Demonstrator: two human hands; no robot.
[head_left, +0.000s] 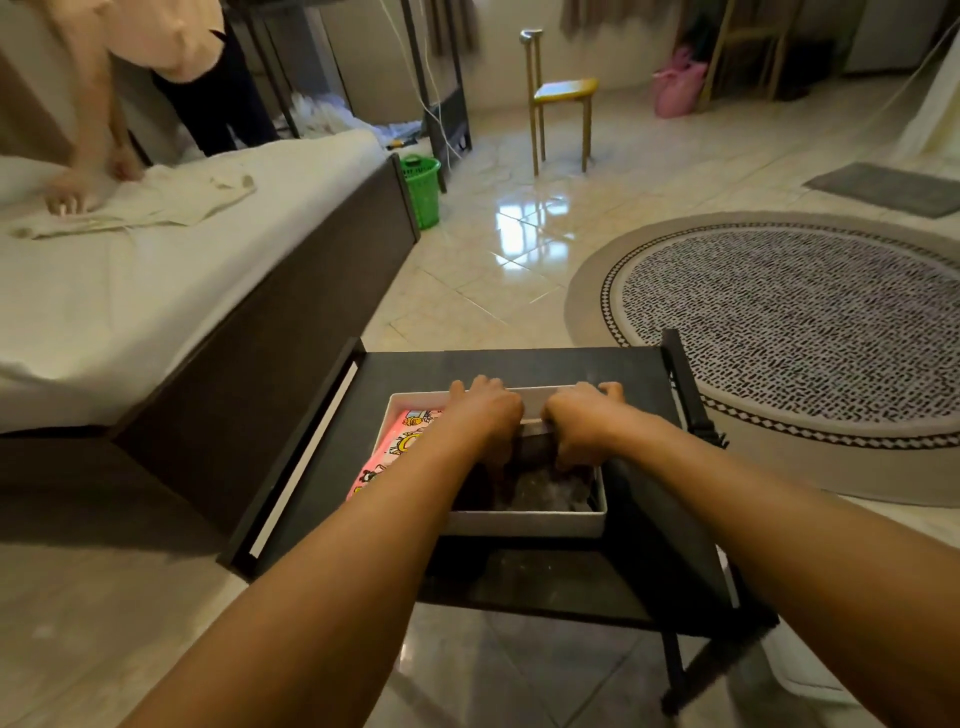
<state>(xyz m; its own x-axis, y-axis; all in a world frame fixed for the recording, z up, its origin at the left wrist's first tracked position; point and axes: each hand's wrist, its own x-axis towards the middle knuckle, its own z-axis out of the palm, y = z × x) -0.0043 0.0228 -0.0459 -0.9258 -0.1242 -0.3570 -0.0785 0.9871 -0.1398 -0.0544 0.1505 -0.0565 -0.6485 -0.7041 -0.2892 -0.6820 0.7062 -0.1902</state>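
A white open box (524, 522) sits on a low black table (405, 369) in front of me. Both my arms reach into it. My left hand (485, 415) and my right hand (582, 426) lie side by side at the box's far end, fingers curled round a dark rolled item (535, 447) against the far wall. A pink cartoon-printed piece (395, 447) lies along the box's left side. Dark contents with something shiny and crinkled (545, 491) fill the near right part. My forearms hide the middle of the box.
A bed (156, 291) with a dark frame stands at the left, where another person presses a pale cloth (156, 202) flat. A green basket (422, 189) and a yellow chair (561, 93) stand on the tiled floor beyond. A round patterned rug (779, 322) lies at the right.
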